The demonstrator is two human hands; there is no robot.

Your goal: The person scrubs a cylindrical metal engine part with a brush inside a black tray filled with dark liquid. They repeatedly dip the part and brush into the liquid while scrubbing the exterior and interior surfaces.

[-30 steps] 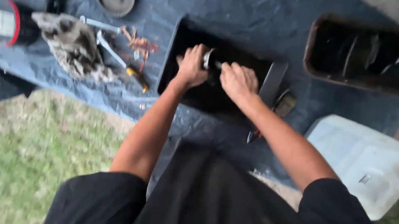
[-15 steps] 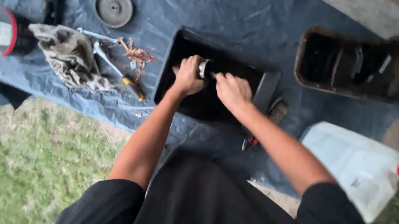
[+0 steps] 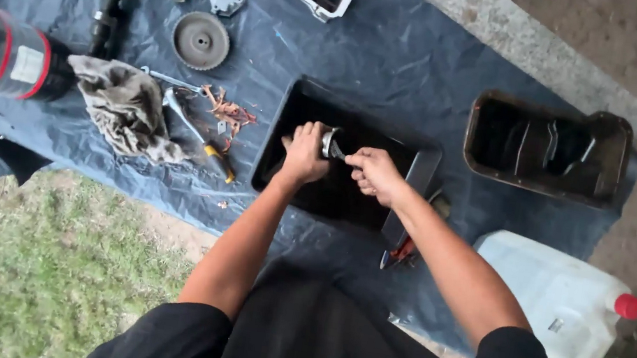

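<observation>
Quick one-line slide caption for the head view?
Both hands, left hand and right hand, hold a small metal part over a black tray on blue tarp.

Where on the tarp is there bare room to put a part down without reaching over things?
Bare tarp lies between the gear, the black tray and the oil pan. A strip near the grass below the rag is also free. Left of the tray, the rag, wrench and debris crowd it.

**Metal, plastic and cloth around the hands**

Between the left hand (image 3: 305, 155) and right hand (image 3: 372, 172), a shiny metal part (image 3: 329, 142). Beneath them, a glossy black plastic tray (image 3: 418, 176). Left of them, a matt, crumpled grey cloth rag (image 3: 125, 106) and a dull metal gear (image 3: 201, 40).
</observation>
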